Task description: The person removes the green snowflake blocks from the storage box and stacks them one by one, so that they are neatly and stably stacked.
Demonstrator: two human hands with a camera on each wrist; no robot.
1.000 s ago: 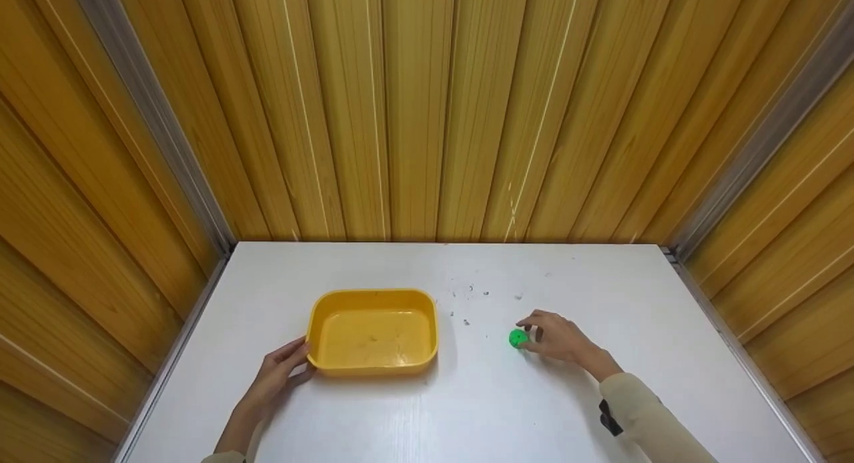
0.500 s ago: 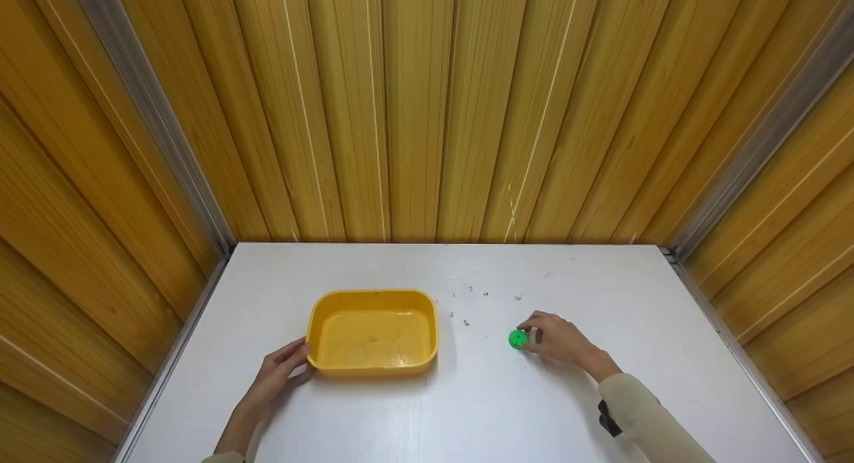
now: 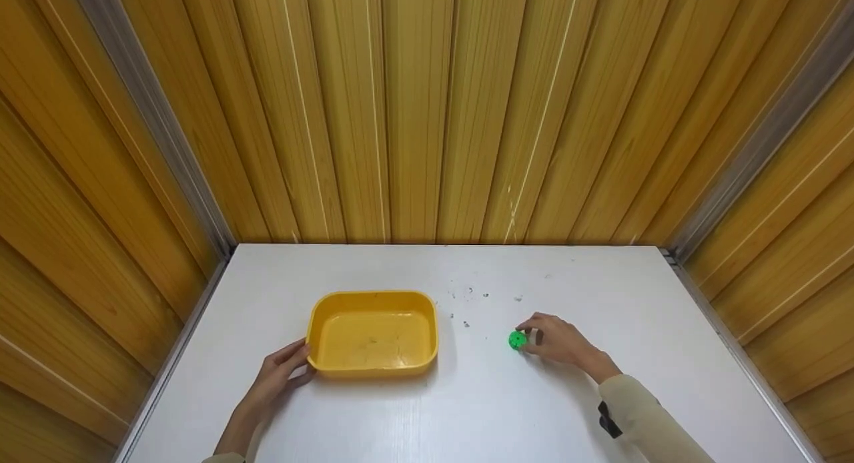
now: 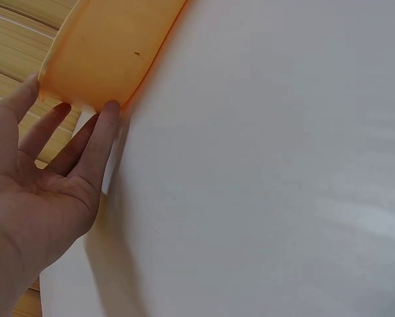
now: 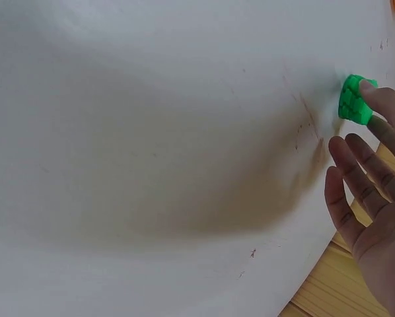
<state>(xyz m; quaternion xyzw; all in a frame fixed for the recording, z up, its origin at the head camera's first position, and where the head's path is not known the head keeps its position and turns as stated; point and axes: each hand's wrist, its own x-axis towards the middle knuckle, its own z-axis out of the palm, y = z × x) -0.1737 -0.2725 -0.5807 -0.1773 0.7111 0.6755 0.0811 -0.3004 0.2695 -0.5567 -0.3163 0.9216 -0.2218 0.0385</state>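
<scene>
On the white table [image 3: 467,409] stands a shallow yellow plastic basin [image 3: 373,366] with rounded corners and nothing inside. My left hand [image 3: 279,371] holds its left end. The left wrist view has the thumb at the rim and the other fingertips against the outer wall [image 4: 108,59]. Right of the basin, my right hand [image 3: 559,339] pinches a small, round green piece [image 3: 517,340] between thumb and index finger. Its side looks grooved in the right wrist view [image 5: 355,102]; its exact kind is unclear. The other right fingers are spread loosely below it.
Small dark specks and scuffs [image 3: 466,323] mark the table between the basin and my right hand. Wood-patterned panels [image 3: 413,116] stand behind and at both sides, with grey metal rails [image 3: 160,116] at the corners.
Both hands stay nearly still. The right fingers have settled slightly on the green piece, which remains in about the same spot; the basin has not moved.
</scene>
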